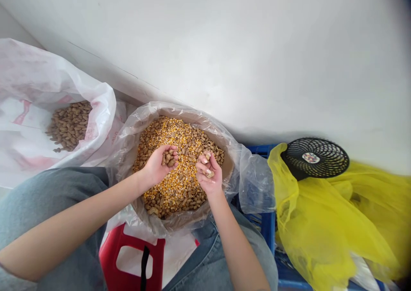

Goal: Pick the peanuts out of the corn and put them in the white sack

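Note:
Several unshelled peanuts [168,157] rest in my left hand [158,164], its fingers curled around them over the middle of a lined bag. My right hand [210,173], palm up with bent fingers, grips a few peanuts [209,174] at the bag's right side. Beneath both hands lies a mix of yellow corn kernels [181,143] and more peanuts in their shells, thickest around the edges. The clear plastic bag [133,124] has its mouth rolled wide open between my knees.
On the left stands a white sack [102,111] with peanuts [72,124] inside. A red plastic object with a handle [157,256] is below the bag. At right are a blue crate [268,231], yellow mesh [327,222] and a black woven basket [316,157]. A white wall [240,59] rises behind.

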The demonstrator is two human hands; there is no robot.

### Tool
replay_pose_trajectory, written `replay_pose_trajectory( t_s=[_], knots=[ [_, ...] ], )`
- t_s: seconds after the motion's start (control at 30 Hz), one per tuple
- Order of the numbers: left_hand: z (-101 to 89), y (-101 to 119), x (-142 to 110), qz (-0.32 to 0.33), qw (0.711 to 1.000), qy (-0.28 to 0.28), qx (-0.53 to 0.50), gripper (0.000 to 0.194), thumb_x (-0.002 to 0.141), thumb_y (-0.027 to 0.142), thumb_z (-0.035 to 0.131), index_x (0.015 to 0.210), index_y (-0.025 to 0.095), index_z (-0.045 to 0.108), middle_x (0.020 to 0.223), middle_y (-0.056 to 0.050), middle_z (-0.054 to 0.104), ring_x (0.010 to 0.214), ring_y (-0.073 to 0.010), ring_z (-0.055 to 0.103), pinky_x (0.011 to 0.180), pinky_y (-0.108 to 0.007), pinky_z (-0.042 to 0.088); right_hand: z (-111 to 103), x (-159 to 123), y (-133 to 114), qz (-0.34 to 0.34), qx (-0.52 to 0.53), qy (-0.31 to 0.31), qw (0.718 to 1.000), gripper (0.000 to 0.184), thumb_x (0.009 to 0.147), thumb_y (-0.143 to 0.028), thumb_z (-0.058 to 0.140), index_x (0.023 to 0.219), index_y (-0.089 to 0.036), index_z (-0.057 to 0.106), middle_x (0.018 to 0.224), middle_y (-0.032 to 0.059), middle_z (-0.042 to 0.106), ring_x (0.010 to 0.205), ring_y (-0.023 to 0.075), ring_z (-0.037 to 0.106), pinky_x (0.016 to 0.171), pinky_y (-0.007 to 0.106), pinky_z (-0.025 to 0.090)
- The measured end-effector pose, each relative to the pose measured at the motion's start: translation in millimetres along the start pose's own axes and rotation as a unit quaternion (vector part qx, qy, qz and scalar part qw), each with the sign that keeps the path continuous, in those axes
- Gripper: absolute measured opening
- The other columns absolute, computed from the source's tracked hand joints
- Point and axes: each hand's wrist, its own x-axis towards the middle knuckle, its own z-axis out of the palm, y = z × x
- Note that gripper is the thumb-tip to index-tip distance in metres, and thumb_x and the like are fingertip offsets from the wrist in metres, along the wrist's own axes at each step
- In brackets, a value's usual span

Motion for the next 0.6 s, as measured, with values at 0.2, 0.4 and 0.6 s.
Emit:
replay_pose_trajectory(
  t_s=[0.2,0.4,0.6],
  knots=[
    [-1.4,-3.1,1.7,-0.002,1.0,-0.001,0.005,0.015,0.075,0.016,0.043,0.066,0.013,0.055,0.053,-0.001,0.052,0.047,-0.0094,0.051,0.049,-0.022,0.045,5.2,0.8,-5.0,-0.005,0.009,0.0,1.0,0.015,0.08,-0.042,0.041,0.078,-0.026,0.043,0.062,-0.0053,0.036,0.042,0.0055,0.019,0.025,0.008,0.003],
    [-6.3,-22.1,4.1,-0.041,0.999,0.012,0.024,0.015,0.073,0.013,0.043,0.063,0.014,0.054,0.057,-0.003,0.057,0.052,-0.0122,0.055,0.052,-0.025,0.047,34.5,1.6,8.7,0.055,-0.07,-0.002,0.996,0.024,0.075,-0.049,0.044,0.077,-0.026,0.039,0.067,-0.0037,0.046,0.048,0.0067,0.039,0.027,0.011,0.022],
    [-5.3,-28.6,1.5,-0.056,0.996,-0.031,0.061,0.029,0.075,0.021,0.039,0.046,0.019,0.041,0.034,0.003,0.034,0.031,-0.0117,0.036,0.031,-0.024,0.034,52.6,-0.2,29.6,0.02,-0.297,-0.012,0.954,0.024,0.077,-0.048,0.044,0.076,-0.023,0.047,0.063,-0.0027,0.045,0.051,0.0076,0.045,0.032,0.012,0.033]
  ],
)
